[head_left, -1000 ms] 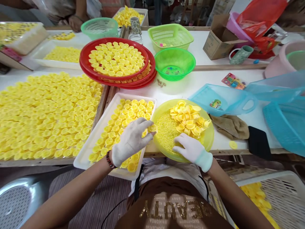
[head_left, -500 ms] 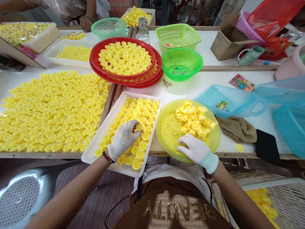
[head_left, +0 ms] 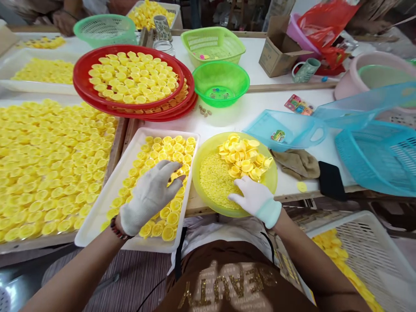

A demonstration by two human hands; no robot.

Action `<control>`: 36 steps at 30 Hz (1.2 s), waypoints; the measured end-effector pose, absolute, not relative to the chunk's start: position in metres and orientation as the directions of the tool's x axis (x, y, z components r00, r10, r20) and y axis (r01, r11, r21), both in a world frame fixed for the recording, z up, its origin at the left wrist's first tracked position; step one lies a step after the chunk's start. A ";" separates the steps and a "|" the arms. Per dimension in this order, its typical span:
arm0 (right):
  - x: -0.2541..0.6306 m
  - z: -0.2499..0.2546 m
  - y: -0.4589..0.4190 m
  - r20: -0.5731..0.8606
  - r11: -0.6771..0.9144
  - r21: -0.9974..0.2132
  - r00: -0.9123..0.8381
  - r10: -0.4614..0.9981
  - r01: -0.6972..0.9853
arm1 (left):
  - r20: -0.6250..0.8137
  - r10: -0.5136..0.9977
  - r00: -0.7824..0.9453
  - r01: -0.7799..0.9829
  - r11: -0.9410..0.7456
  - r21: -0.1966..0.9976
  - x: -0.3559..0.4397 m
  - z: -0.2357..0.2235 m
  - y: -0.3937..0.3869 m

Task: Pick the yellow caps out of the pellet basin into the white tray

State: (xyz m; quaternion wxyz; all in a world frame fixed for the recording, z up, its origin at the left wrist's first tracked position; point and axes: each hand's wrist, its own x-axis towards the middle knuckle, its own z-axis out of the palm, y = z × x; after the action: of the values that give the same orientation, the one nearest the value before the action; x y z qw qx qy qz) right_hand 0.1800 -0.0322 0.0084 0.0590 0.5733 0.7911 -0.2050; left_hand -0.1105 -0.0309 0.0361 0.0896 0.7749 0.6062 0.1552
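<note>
My left hand (head_left: 151, 190), in a white glove, hovers over a white tray (head_left: 108, 193) with its thumb and fingers apart. Small round yellow cups (head_left: 168, 233) fill much of that tray, some right under the fingertips. My gloved right hand (head_left: 251, 195) is at the near side of a yellow bowl (head_left: 198, 197), thumb and fingers spread, with nothing seen in them. Inside the bowl are fine yellow beads (head_left: 212, 175) and a heap of yellow ring-like pieces (head_left: 243, 156), which the right fingertips nearly touch.
Stacked red trays (head_left: 78, 86) hold yellow cups behind the white tray; more cups (head_left: 48, 169) cover the left table. A green bowl (head_left: 221, 82), blue scoop-like tray (head_left: 279, 125), brown cloth (head_left: 297, 164) and blue basket (head_left: 373, 160) lie around. A co-worker's hand (head_left: 65, 21) shows far left.
My left hand has moved from the yellow bowl's rim back over the white tray, and the cup it held has been let go. My right hand stays at the bowl. The view has shifted.
</note>
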 end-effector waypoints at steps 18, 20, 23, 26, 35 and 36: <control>0.178 -0.013 -0.013 -0.270 0.347 -0.579 -0.575 0.772 0.738 | -0.084 0.673 0.735 0.678 -0.733 0.052 -0.016 0.025 0.019; 0.180 -0.012 -0.013 -0.217 0.332 -0.625 -0.566 0.795 0.706 | -0.082 0.712 0.697 0.717 -0.695 0.055 -0.031 0.026 0.007; 0.179 -0.007 -0.010 -0.072 0.359 -0.688 -0.552 0.830 0.630 | 0.010 0.805 0.593 0.799 -0.589 0.121 -0.046 0.022 -0.005; 0.170 0.000 -0.002 0.067 0.430 -0.692 -0.541 0.838 0.580 | 0.066 0.862 0.503 0.844 -0.506 0.177 -0.051 0.021 -0.008; 0.175 -0.002 -0.001 0.143 0.440 -0.670 -0.478 0.867 0.597 | 0.008 0.861 0.509 0.844 -0.501 0.192 -0.037 0.024 -0.005; 0.181 -0.003 -0.005 0.152 0.432 -0.672 -0.459 0.875 0.601 | 0.008 0.857 0.515 0.841 -0.507 0.189 -0.035 0.022 -0.005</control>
State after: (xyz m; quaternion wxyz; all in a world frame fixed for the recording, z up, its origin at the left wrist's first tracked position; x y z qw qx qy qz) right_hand 0.1809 -0.0048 -0.0028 -0.2491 0.4565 0.8087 -0.2748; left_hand -0.0348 -0.0045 0.0224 0.0807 0.8665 0.4901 0.0501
